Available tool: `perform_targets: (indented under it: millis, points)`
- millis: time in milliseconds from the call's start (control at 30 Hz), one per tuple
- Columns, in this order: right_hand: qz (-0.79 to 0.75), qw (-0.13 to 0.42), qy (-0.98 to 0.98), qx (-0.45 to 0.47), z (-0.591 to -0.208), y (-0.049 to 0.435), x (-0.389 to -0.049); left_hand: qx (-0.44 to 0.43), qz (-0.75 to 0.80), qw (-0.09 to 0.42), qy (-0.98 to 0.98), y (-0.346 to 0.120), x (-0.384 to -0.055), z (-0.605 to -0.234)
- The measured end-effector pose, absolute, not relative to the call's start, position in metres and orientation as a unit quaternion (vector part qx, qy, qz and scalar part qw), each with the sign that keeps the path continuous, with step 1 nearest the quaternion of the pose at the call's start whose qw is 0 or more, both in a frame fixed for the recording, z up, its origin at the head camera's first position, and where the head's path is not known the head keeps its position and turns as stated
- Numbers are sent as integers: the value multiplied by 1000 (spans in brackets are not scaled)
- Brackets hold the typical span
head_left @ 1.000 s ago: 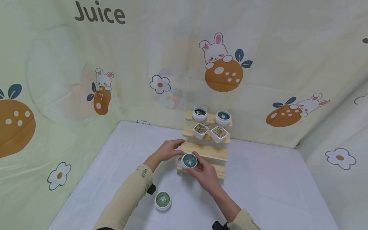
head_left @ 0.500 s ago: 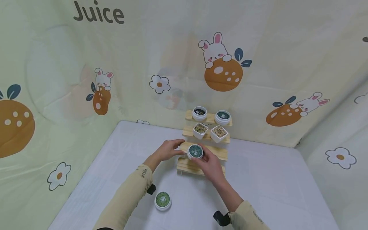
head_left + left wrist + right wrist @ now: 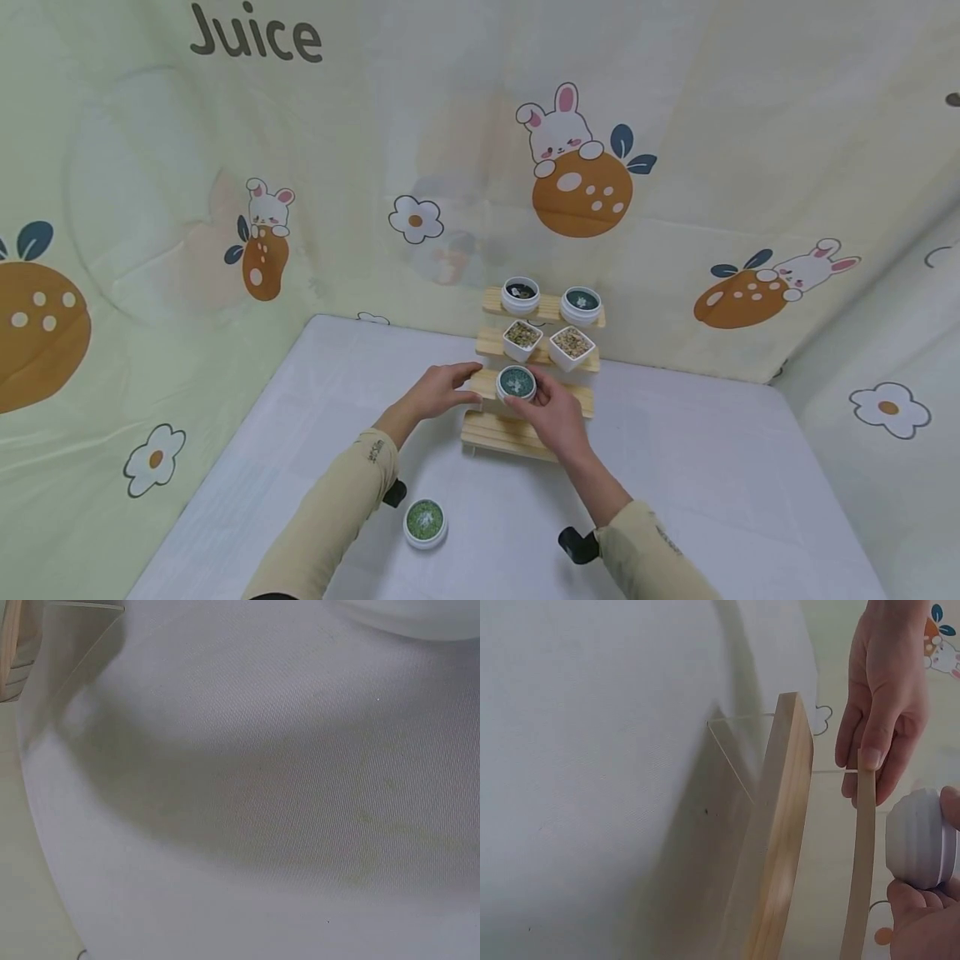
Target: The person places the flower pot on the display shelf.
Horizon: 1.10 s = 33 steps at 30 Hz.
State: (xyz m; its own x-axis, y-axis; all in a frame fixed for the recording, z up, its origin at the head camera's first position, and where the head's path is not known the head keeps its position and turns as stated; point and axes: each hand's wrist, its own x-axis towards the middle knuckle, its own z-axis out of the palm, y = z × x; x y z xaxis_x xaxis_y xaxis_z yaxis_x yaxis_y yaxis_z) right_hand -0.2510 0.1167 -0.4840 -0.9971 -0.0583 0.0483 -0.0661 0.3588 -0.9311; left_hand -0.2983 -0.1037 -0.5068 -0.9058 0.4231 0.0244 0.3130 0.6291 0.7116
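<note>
A round white pot with a blue-green speckled top (image 3: 517, 382) is pinched between the thumb and fingers of my right hand (image 3: 557, 415). It hovers just over the third board down of a tiered wooden rack (image 3: 498, 433); the right wrist view shows a small gap between pot (image 3: 913, 838) and board (image 3: 862, 855). My left hand (image 3: 433, 393) grips the left end of that same board, thumb on the front edge and fingers behind. In the left wrist view the hand itself is out of sight; only a clear side support (image 3: 86, 645) and wood show at the corner.
Two round pots, one dark (image 3: 521, 293) and one blue-green (image 3: 582, 304), stand on the top board. Below them sit two square pots (image 3: 522, 337) with grainy fillings. A green-topped round pot (image 3: 425, 521) rests on the white table (image 3: 712, 475). Printed cloth (image 3: 465, 125) hangs behind.
My right hand has carried the blue-green pot up and slightly right, from before the lowest board to over the third one. The left hand keeps its place on the rack.
</note>
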Motion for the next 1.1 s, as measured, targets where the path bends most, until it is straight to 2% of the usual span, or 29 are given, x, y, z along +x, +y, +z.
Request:
perform_targets:
  millis: [1100]
  points:
    - [513, 24, -856, 54, -489, 122, -253, 211, 389, 74, 894, -105, -299, -508]
